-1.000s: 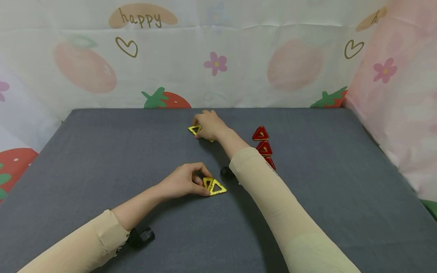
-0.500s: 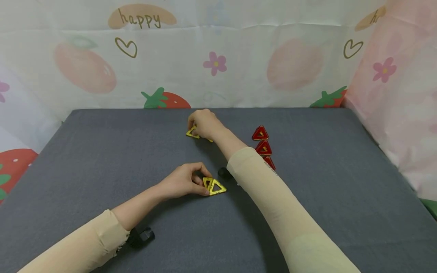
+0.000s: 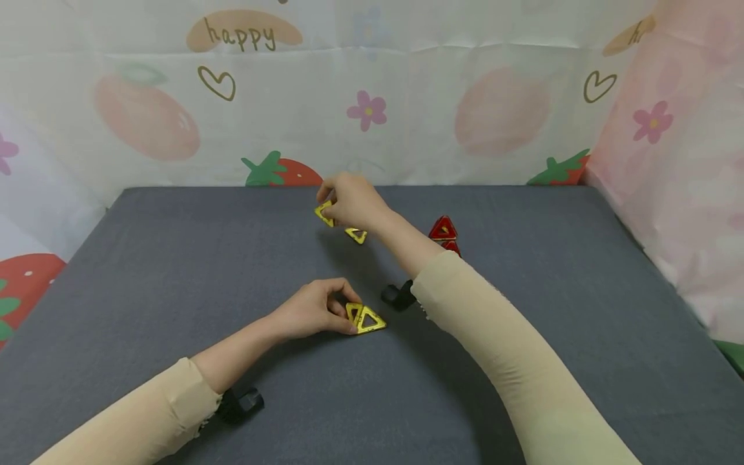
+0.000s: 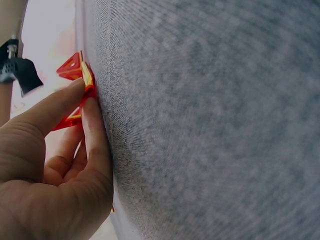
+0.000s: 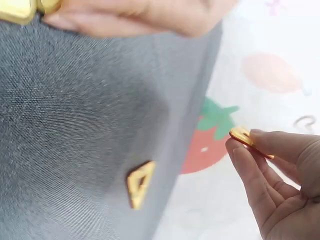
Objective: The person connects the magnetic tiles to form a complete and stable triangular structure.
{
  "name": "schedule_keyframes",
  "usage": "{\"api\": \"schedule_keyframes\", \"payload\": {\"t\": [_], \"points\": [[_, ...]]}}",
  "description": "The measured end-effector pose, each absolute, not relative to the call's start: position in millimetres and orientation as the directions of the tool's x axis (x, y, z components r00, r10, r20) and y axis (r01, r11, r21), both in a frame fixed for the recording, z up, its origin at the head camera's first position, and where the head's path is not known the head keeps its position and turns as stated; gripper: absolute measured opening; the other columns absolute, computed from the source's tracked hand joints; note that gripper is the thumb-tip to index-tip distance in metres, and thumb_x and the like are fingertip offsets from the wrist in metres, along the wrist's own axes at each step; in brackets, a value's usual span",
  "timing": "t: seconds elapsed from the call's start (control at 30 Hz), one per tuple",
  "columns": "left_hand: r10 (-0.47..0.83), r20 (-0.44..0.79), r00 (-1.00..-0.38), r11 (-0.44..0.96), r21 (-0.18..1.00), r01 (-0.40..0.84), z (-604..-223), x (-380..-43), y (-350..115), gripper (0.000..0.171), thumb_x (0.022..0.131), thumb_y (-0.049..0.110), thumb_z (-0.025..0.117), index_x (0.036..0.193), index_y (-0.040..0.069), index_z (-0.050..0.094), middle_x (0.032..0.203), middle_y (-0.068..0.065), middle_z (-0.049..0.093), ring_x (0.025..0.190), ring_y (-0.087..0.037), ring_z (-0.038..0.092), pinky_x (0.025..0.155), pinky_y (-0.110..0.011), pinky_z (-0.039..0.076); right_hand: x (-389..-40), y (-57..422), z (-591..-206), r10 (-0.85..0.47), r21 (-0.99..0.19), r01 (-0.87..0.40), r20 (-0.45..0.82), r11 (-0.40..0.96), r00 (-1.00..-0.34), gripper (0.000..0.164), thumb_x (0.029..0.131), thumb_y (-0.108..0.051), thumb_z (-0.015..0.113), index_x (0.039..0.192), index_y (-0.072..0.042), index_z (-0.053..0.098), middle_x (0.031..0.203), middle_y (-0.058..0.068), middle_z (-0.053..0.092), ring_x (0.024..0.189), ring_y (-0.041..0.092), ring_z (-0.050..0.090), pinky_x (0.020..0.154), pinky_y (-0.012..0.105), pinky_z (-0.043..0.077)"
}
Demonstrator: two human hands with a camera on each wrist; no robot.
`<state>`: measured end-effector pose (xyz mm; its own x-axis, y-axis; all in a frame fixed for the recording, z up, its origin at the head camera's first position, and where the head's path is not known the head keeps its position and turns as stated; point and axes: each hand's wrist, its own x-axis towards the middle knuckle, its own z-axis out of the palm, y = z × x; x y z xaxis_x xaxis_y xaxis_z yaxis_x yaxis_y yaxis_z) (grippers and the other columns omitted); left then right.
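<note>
In the head view, my left hand (image 3: 310, 313) pinches a joined pair of yellow triangular magnetic tiles (image 3: 372, 327) near the middle of the table. They stand tilted against each other; in the left wrist view the tiles (image 4: 70, 66) show red faces, and thumb and index finger grip one edge. Farther back, my right hand (image 3: 357, 200) holds another yellow triangular tile (image 3: 323, 213) above the table, between thumb and fingers in the right wrist view (image 5: 241, 134). Beneath that hand a loose yellow triangular tile (image 3: 357, 235) lies flat.
Red triangular tiles (image 3: 444, 228) lie in a row right of centre, partly hidden by the right sleeve (image 3: 494, 329). A grey cloth covers the table (image 3: 174, 271). Behind its far edge hangs a printed curtain (image 3: 418, 129). Black wrist cameras (image 3: 241, 405) sit under both forearms.
My right hand has lifted a yellow triangular tile off the table, leaving the other one behind. Its sleeve now covers more of the red tiles. My left hand stays put.
</note>
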<state>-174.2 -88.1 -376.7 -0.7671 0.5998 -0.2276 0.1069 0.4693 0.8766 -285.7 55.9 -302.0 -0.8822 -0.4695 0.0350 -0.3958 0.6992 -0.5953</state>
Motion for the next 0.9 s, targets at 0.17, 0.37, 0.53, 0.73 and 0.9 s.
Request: {"api": "schedule_keyframes", "payload": {"t": [0.17,0.37,0.53,0.73,0.9], "points": [[0.604,-0.228,-0.764,0.468,0.877,0.109,-377,-175,-89,0.036,0.084,0.013,0.078,0.115,0.008,0.062,0.083,-0.008,0.076,0.069,-0.011,0.065,0.063,-0.025,0.049,-269,63,-291,-0.493,-0.617,-0.431,0.080,0.658,-0.866,0.015,0.091,-0.014,0.071,0.104,-0.007,0.068,0.084,0.008,0.071,0.072,0.022,0.072,0.065,0.024,0.056],[0.596,-0.232,-0.769,0.477,0.873,0.106,-378,-175,-88,0.036,0.083,0.013,0.079,0.115,0.009,0.062,0.079,-0.006,0.075,0.065,-0.010,0.062,0.060,-0.024,0.047,-245,76,-284,-0.509,-0.614,-0.469,0.124,0.635,-0.852,0.014,0.088,-0.015,0.075,0.099,-0.008,0.070,0.083,0.007,0.073,0.066,0.015,0.068,0.065,0.025,0.055],[0.596,-0.223,-0.771,0.474,0.873,0.114,-379,-175,-89,0.037,0.082,0.013,0.080,0.115,0.009,0.063,0.078,-0.005,0.075,0.064,-0.009,0.062,0.060,-0.023,0.047,-226,90,-285,-0.498,-0.623,-0.442,0.096,0.645,-0.862,0.013,0.087,-0.017,0.076,0.098,-0.011,0.070,0.082,0.003,0.074,0.062,0.011,0.067,0.063,0.024,0.055],[0.599,-0.222,-0.769,0.470,0.876,0.112,-380,-175,-89,0.037,0.082,0.013,0.080,0.114,0.008,0.062,0.081,-0.007,0.075,0.067,-0.009,0.064,0.062,-0.024,0.049,-209,105,-290,-0.514,-0.620,-0.456,0.097,0.639,-0.852,0.012,0.087,-0.016,0.076,0.096,-0.012,0.071,0.079,0.001,0.074,0.062,0.013,0.067,0.061,0.025,0.054],[0.600,-0.225,-0.768,0.468,0.877,0.109,-378,-174,-88,0.036,0.082,0.012,0.079,0.114,0.008,0.062,0.083,-0.009,0.076,0.070,-0.010,0.066,0.064,-0.025,0.050,-201,114,-300,-0.523,-0.617,-0.454,0.080,0.643,-0.849,0.011,0.086,-0.016,0.077,0.096,-0.012,0.072,0.080,0.000,0.074,0.061,0.010,0.065,0.061,0.025,0.054]]}}
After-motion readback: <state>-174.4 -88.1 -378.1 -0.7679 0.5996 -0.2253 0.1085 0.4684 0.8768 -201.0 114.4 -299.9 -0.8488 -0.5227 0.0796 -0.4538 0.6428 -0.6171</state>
